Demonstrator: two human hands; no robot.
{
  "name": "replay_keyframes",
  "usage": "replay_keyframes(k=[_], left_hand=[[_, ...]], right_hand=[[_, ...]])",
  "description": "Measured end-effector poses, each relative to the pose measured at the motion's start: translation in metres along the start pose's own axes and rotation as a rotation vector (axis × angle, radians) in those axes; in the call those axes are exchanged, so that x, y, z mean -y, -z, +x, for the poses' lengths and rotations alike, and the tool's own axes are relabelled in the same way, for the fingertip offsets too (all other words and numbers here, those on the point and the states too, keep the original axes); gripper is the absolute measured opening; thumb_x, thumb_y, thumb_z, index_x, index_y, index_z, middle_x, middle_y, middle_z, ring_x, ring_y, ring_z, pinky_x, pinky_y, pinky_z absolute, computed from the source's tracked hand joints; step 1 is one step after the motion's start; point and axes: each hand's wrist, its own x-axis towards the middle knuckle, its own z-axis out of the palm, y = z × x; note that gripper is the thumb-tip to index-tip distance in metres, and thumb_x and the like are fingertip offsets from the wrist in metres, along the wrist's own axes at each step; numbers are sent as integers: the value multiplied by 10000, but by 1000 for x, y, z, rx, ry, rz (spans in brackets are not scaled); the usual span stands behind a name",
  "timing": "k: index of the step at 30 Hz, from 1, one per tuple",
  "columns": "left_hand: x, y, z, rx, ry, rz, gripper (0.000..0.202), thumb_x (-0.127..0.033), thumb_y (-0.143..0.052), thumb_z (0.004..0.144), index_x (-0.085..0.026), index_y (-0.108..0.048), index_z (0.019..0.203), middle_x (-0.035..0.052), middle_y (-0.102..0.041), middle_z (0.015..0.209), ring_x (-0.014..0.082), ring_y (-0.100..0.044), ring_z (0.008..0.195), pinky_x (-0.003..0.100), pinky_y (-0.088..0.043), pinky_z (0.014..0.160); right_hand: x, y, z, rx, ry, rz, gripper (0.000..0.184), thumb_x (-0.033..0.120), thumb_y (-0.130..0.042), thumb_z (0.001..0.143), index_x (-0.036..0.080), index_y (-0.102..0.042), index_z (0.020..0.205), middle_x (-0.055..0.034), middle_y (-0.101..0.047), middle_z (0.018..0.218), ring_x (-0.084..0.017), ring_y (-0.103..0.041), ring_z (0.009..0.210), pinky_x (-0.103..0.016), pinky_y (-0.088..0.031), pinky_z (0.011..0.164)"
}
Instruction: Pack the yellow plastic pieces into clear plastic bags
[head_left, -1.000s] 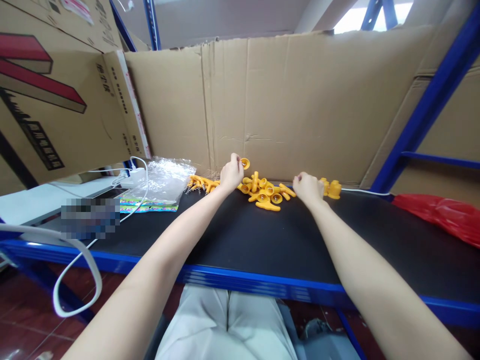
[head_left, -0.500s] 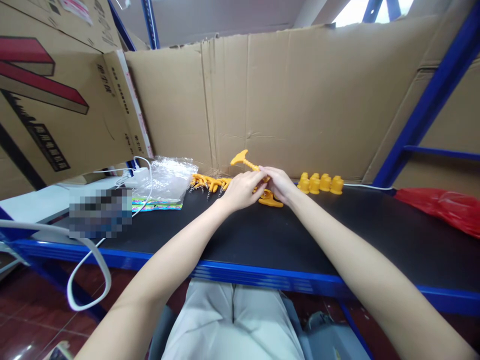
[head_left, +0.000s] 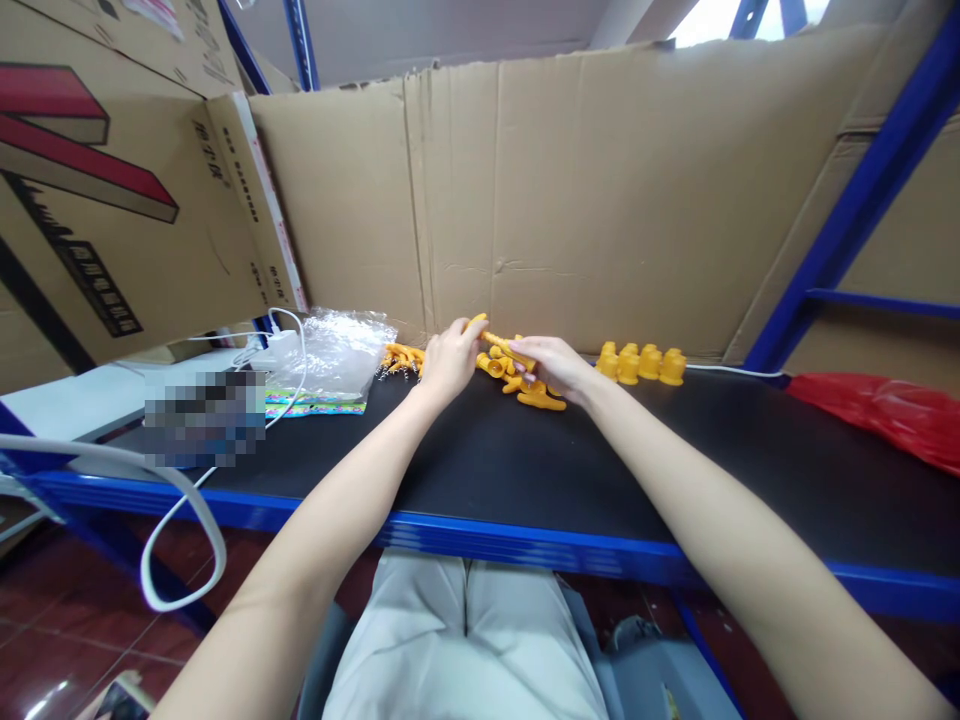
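By the yellow pile (head_left: 541,401), I see the left hand (head_left: 452,358) and right hand (head_left: 556,364) pinched closed on 1 yellow rod (head_left: 496,341); caps (head_left: 628,367) stand right of the pile.

Black benchtop (head_left: 510,470), left to right: orange pieces (head_left: 403,357), yellow-orange pile (head_left: 541,401), yellow caps (head_left: 628,366), red plastic (head_left: 877,412).

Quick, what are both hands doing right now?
Left hand: closed, gripping one end of a yellow piece.
Right hand: closed, gripping its other end.
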Motion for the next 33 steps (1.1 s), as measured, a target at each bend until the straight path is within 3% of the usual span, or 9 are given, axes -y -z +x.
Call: replay_keyframes(k=[2,5,10,16,20,25,29,31,33], left_hand=[[4,-1,-1,108,26,22,390,-215,-378,907,-265,-463,1284,84,-567,1174,212,-578,1016,325,-437,838],[8,-6,-2,178,41,57,375,-245,-422,890,-277,-484,1259,71,-608,1106,219,-599,980,317,-442,809],[6,-6,-2,179,64,64,311,-278,-485,850,-275,-535,1157,54,-654,1021,230,-619,924,318,-441,768],[2,-3,-1,102,90,-3,258,-285,-522,817,-249,-571,1068,55,-665,944,220,-626,869,299,-439,732],[6,-9,1,139,168,-261,193,-256,-587,760,-211,-593,947,20,-645,759,152,-609,685,243,-441,624],[12,-10,2,495,348,-852,116,-270,-564,776,-158,-561,808,-27,-542,556,52,-431,369,183,-358,408],[14,-9,2,722,491,-1016,146,-305,-536,782,-161,-559,783,-37,-486,475,77,-426,334,207,-370,383],[16,-10,1,713,524,-1029,131,-291,-538,774,-163,-561,791,-38,-481,471,78,-423,330,206,-367,378],[19,-12,2,633,545,-1042,114,-268,-528,772,-165,-562,807,-43,-472,474,74,-417,329,198,-356,372]], right_hand=[[-7,7,3,-21,6,-158,309,446,-656,718,154,-556,717,26,-489,540,-65,-401,446,-216,-319,437],[-16,16,6,-28,101,-431,260,400,-637,740,157,-596,822,-11,-583,665,-103,-501,560,-249,-401,549],[-17,17,5,-126,348,-998,202,271,-604,765,191,-587,950,-56,-656,963,-199,-580,862,-349,-393,788],[-8,13,-1,-211,604,-1466,176,185,-474,835,170,-564,984,-78,-652,939,-221,-545,891,-416,-289,863],[-4,16,-2,-217,675,-1596,215,112,-397,837,188,-567,945,-64,-648,905,-205,-514,884,-441,-222,906],[-3,17,-3,-205,718,-1637,242,113,-351,856,213,-558,930,-60,-640,928,-204,-488,912,-462,-177,945],[-3,20,-2,-292,704,-1609,262,93,-326,841,204,-550,918,-69,-622,904,-205,-486,910,-447,-175,974],[-3,28,-1,-375,664,-1563,238,89,-360,810,190,-543,923,-74,-611,891,-210,-489,895,-446,-192,969],[-5,42,1,-495,612,-1489,191,123,-408,795,178,-532,929,-83,-599,898,-221,-488,897,-450,-216,950]])
